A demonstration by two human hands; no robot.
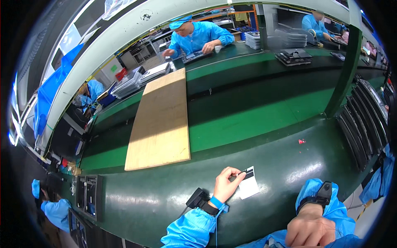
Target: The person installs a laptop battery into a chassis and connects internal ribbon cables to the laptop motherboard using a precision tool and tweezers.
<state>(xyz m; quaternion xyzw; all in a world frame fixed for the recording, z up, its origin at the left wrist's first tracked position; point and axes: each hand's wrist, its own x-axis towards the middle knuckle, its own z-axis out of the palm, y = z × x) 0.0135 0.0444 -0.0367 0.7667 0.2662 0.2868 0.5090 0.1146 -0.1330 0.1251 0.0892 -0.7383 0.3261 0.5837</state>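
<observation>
My left hand [227, 182] reaches over the green tabletop, thumb and fingers pinched together at the upper left edge of a small white sheet [249, 190]. Dark strips [249, 173] lie across the sheet's upper part, right beside the fingertips. Whether the pinch holds a strip or the sheet itself is too small to tell. My right hand [310, 229] is at the table's near edge, low in the picture, its fingers curled under. Its fingertips are hidden, so anything in them cannot be seen. Both wrists wear black strapped devices, and a blue band circles the left one.
A wooden board [159, 124] bridges the green channel ahead. Several black panels [359, 124] stand in a row at the right, near a green post [345, 70]. A small red piece [302, 141] lies on the table. Across the bench, a person in blue [198, 39] handles a dark device.
</observation>
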